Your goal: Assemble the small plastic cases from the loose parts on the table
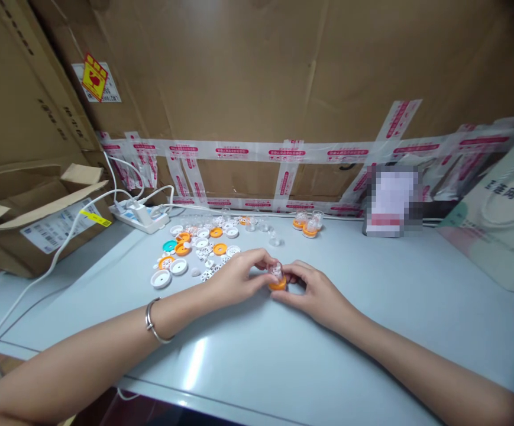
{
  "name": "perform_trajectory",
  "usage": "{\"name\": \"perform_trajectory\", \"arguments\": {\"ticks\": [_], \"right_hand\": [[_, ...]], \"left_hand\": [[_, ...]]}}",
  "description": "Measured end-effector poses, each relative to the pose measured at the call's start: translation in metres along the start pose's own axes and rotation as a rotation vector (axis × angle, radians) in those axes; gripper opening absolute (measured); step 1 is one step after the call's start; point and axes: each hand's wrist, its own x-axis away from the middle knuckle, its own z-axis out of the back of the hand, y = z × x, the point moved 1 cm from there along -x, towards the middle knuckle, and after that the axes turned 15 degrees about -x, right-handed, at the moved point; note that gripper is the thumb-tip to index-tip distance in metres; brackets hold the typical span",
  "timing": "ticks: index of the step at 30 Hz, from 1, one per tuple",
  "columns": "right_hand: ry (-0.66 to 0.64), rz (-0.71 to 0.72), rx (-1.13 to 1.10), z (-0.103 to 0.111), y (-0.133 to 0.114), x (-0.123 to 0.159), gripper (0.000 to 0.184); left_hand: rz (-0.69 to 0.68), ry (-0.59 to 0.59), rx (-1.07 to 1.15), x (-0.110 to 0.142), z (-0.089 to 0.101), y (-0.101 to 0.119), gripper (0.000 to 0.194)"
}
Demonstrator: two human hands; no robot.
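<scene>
Both hands meet at a small piece with a clear plastic dome (276,270) on an orange round base (278,286), standing upright at the table's middle. My left hand (251,271) pinches the clear dome between thumb and fingers. From the other side, my right hand (310,291) grips the orange base, thumb in front and fingers behind. Further back stand several like pieces, an orange-based clear-topped one (310,225) among them. Left of my hands lie loose white rings (178,267), orange rings (220,249), a teal ring (169,245) and small white gear-like parts (210,271).
Clear plastic caps (275,238) lie behind my hands. A power strip (141,218) with white cables and an open cardboard box (39,219) stand at left. A phone-like upright object (392,201), blurred, and a paper bag (500,219) stand at right. A large taped carton (257,77) walls the back.
</scene>
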Motion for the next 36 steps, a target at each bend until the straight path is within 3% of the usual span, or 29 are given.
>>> {"name": "perform_trajectory", "arguments": {"ticks": [5,10,16,26,31,36], "right_hand": [[-0.019,-0.026,-0.019,0.001,0.0,0.0,0.018],[0.005,-0.105,-0.242,0.003,-0.003,0.001,0.023],[-0.03,-0.16,-0.552,-0.001,-0.011,0.005,0.032],[-0.038,-0.114,-0.535,-0.005,-0.015,0.008,0.031],[-0.062,-0.139,-0.733,-0.004,-0.02,0.005,0.031],[-0.031,-0.178,-1.068,-0.002,-0.024,0.004,0.027]], "left_hand": [[0.101,-0.014,0.198,-0.002,0.0,-0.004,0.014],[0.148,0.03,0.368,-0.004,0.002,-0.004,0.037],[0.16,0.062,0.283,-0.005,0.012,0.006,0.024],[0.089,0.103,0.072,-0.001,0.015,0.013,0.021],[0.085,0.135,0.146,-0.001,0.017,0.016,0.028],[0.069,0.092,0.373,-0.002,0.011,0.01,0.053]]}}
